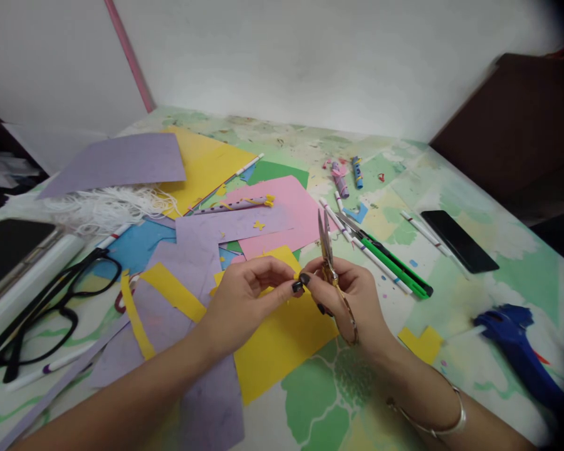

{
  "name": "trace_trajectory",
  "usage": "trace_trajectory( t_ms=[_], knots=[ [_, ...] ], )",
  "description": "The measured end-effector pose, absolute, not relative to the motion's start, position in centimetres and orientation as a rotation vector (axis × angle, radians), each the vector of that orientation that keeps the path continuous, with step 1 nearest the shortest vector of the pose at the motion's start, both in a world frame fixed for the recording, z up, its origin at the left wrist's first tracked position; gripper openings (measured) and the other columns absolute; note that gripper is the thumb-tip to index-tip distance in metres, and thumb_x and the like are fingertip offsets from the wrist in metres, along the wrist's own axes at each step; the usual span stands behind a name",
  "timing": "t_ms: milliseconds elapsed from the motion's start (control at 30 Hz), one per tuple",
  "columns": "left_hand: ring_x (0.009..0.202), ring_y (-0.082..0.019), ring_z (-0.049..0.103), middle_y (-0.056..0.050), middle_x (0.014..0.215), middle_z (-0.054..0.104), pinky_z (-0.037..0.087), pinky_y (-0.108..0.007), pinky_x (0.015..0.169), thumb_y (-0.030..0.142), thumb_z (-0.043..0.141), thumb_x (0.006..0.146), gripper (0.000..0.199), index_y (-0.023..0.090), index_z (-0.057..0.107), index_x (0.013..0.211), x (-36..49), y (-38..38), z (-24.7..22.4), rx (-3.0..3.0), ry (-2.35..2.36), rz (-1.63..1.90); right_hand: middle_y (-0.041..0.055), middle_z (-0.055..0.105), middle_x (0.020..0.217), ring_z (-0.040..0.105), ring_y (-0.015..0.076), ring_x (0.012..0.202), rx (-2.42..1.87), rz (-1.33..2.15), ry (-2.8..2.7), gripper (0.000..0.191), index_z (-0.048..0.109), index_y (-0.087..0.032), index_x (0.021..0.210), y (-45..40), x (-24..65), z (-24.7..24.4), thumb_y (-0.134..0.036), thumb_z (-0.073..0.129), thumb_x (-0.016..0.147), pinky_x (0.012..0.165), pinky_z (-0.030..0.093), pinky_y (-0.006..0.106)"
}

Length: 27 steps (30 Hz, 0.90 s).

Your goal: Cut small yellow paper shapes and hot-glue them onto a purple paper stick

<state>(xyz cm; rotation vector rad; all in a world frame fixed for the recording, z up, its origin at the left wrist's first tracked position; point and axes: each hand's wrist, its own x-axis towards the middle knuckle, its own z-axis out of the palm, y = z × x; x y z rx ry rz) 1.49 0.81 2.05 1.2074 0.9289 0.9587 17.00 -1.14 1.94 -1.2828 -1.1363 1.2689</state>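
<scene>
My left hand (242,307) is closed, its thumb and forefinger pinching a small yellow paper piece (297,275) mostly hidden by the fingertips. My right hand (357,297) holds a pair of scissors (326,247), blades pointing up and away and slightly parted. Its thumb and fingertip meet the left fingertips at the same piece. Below both hands lies a yellow paper sheet (277,357), over purple paper (211,401). Yellow paper strips (176,291) rest left of my left hand. A small yellow cut-out (259,225) sits on a purple strip just beyond.
Eyeglasses (68,307) and a phone (14,257) are at left, near white string (117,207). On the right are a green cutter knife (390,260), another phone (460,241) and a blue glue gun (517,351). Decorated paper rolls (339,178) stand farther back, before the wall.
</scene>
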Motion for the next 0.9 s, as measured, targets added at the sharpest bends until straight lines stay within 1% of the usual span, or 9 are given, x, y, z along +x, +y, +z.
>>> trace_trajectory(
  t_ms=[100,200,300,367,433,533,667,900],
  knots=[
    [0.065,-0.01,0.065,0.002,0.068,0.069,0.05,-0.019,0.065,0.016,0.074,0.07,0.007,0.017,0.068,0.072,1.4,0.9,2.0,1.121,0.91,0.957,-0.0059,0.049,0.05,0.039,0.0056,0.043,-1.31,1.177,-1.221,0.016,0.059,-0.017,0.071,-1.3,17.0,2.0,-0.032,0.066,0.074,0.039,0.03,0.017],
    [0.069,-0.01,0.066,0.001,0.072,0.07,0.049,-0.019,0.068,0.019,0.074,0.073,0.006,0.017,0.069,0.075,1.2,1.0,1.8,0.999,0.864,0.985,-0.0071,0.042,0.052,0.036,0.0059,0.046,-1.353,0.899,-1.43,0.02,0.049,-0.019,0.064,-1.6,17.0,1.8,-0.028,0.064,0.073,0.042,0.029,0.018],
    [0.074,-0.01,0.065,0.001,0.075,0.07,0.049,-0.02,0.073,0.021,0.076,0.072,0.009,0.017,0.069,0.077,1.1,1.1,1.6,0.844,0.825,0.994,-0.0095,0.036,0.05,0.032,0.0048,0.044,-1.365,0.615,-1.681,0.025,0.04,-0.02,0.064,-2.0,16.8,1.5,-0.023,0.064,0.07,0.042,0.025,0.018],
    [0.076,-0.011,0.065,0.0,0.076,0.069,0.049,-0.021,0.074,0.021,0.076,0.072,0.01,0.016,0.069,0.078,1.2,1.0,1.5,0.768,0.788,0.981,-0.0107,0.034,0.049,0.03,0.0041,0.042,-1.367,0.482,-1.784,0.029,0.037,-0.021,0.065,-2.2,16.7,1.2,-0.025,0.066,0.07,0.041,0.023,0.018],
    [0.075,-0.011,0.064,-0.001,0.077,0.069,0.049,-0.02,0.072,0.021,0.076,0.072,0.011,0.015,0.07,0.079,1.3,0.8,1.5,0.734,0.761,0.971,-0.0115,0.032,0.048,0.028,0.0038,0.04,-1.369,0.384,-1.837,0.036,0.034,-0.021,0.066,-2.2,16.6,0.9,-0.032,0.068,0.072,0.04,0.021,0.018],
    [0.075,-0.011,0.064,-0.001,0.079,0.069,0.048,-0.019,0.068,0.021,0.077,0.071,0.013,0.016,0.07,0.082,1.5,0.6,1.4,0.704,0.767,0.952,-0.0115,0.031,0.048,0.026,0.0042,0.04,-1.351,0.28,-1.889,0.039,0.032,-0.022,0.067,-2.2,16.5,0.5,-0.039,0.066,0.075,0.04,0.022,0.019],
    [0.076,-0.012,0.064,-0.001,0.08,0.068,0.049,-0.02,0.068,0.021,0.077,0.071,0.016,0.017,0.071,0.085,1.6,0.4,1.3,0.677,0.764,0.929,-0.0107,0.033,0.048,0.029,0.0052,0.039,-1.346,0.205,-1.929,0.034,0.035,-0.022,0.069,-2.2,16.6,0.3,-0.041,0.06,0.08,0.04,0.023,0.02],
    [0.077,-0.013,0.066,-0.001,0.079,0.07,0.05,-0.02,0.067,0.023,0.078,0.07,0.017,0.017,0.07,0.085,1.7,0.3,1.3,0.634,0.76,0.918,-0.0107,0.033,0.048,0.029,0.0054,0.039,-1.35,0.172,-1.919,0.034,0.036,-0.021,0.07,-2.2,16.5,0.3,-0.045,0.058,0.082,0.039,0.025,0.019]
  ],
)
